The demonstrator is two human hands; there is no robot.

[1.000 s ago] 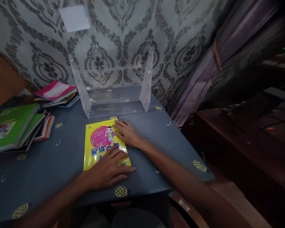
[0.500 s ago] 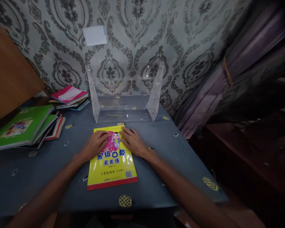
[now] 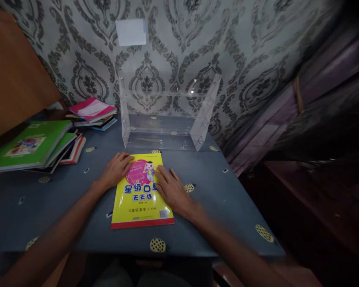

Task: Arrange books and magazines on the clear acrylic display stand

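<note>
A yellow book [image 3: 128, 215] is touched at both sides on the counter [image 3: 227, 207], lower centre of the frame.
The pink circle [image 3: 134, 171], partly covered earlier, is uncovered by the left hand [image 3: 116, 170], now laid flat along the upper left edge; the right hand [image 3: 175, 191], slightly spread, is shifted downward. The title's last character [image 3: 155, 187] is partly hidden.
</note>
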